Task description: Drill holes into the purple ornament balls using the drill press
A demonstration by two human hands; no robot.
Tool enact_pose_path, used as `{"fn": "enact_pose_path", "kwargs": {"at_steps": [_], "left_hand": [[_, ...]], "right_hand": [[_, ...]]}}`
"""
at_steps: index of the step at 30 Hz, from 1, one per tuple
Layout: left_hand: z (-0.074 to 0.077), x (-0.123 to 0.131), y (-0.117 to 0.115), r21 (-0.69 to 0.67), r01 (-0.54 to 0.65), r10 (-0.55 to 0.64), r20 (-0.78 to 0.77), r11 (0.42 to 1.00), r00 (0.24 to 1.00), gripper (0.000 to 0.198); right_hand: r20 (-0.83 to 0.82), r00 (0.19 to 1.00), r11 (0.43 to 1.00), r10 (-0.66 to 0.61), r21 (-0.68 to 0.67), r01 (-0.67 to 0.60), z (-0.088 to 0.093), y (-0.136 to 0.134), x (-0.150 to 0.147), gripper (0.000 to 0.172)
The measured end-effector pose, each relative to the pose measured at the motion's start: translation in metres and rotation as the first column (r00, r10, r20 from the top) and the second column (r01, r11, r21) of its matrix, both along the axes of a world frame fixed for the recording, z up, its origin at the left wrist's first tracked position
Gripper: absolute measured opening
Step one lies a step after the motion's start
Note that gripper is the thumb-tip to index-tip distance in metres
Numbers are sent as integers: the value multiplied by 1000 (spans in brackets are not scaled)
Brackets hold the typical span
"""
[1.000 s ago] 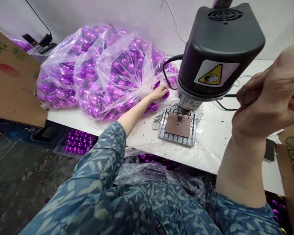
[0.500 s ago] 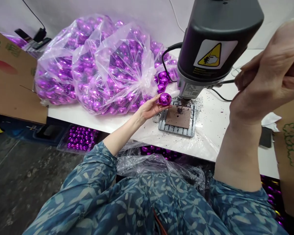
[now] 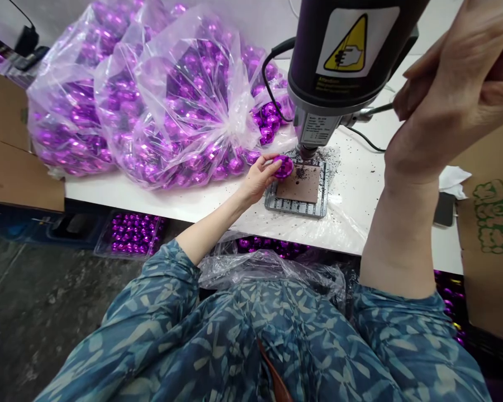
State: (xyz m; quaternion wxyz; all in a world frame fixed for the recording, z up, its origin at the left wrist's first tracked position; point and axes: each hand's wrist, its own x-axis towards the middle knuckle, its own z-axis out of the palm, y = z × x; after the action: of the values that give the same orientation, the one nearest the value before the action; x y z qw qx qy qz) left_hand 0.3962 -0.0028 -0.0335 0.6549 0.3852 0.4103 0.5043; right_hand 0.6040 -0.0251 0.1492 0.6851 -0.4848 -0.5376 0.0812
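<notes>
My left hand (image 3: 260,177) pinches a shiny purple faceted ball (image 3: 283,166) at the left edge of the drill press base plate (image 3: 298,191), just below the drill bit (image 3: 306,153). A brown board lies on that plate, strewn with dark chips. My right hand (image 3: 448,95) is raised at the upper right, closed round the thin metal lever (image 3: 371,111) of the dark drill press head (image 3: 347,50).
Two clear plastic bags (image 3: 167,106) full of purple balls lie on the white table (image 3: 373,206) at the left. Cardboard boxes stand at the far left (image 3: 12,162) and far right (image 3: 490,245). A tray of purple balls (image 3: 134,234) sits under the table. A phone (image 3: 444,209) lies at the right.
My left hand took a purple ball from the bag's mouth and carried it right to the drill plate. My right hand stayed on the lever.
</notes>
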Motion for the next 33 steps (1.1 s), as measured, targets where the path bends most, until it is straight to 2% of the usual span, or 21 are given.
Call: {"fn": "enact_pose_path", "kwargs": {"at_steps": [3, 7, 16, 21, 25, 30, 33], "left_hand": [[-18, 2, 4, 146, 14, 4, -120, 989, 993, 53], [-31, 5, 6, 249, 70, -33, -153, 966, 988, 68], [-46, 14, 12, 344, 136, -49, -250, 929, 967, 71], [-50, 17, 15, 429, 206, -39, -367, 880, 929, 74], [-55, 20, 13, 478, 261, -10, -466, 839, 885, 74], [-66, 26, 10, 563, 284, -2, -449, 776, 894, 65], [-64, 26, 6, 565, 289, -20, -434, 773, 901, 63]], "right_hand": [[25, 1000, 1000, -16, -22, 17, 2, -3, -2, 115], [42, 999, 999, -22, -36, 23, 2, -2, 1, 120], [51, 999, 999, -15, -30, 16, -2, 2, 8, 122], [61, 998, 999, -14, -37, 16, 2, -2, 3, 119], [51, 998, 999, 35, -32, -33, 2, -2, 3, 115], [32, 999, 999, 43, -30, -42, 3, -3, 3, 110], [41, 998, 998, 50, -39, -49, 6, -3, 3, 107]]}}
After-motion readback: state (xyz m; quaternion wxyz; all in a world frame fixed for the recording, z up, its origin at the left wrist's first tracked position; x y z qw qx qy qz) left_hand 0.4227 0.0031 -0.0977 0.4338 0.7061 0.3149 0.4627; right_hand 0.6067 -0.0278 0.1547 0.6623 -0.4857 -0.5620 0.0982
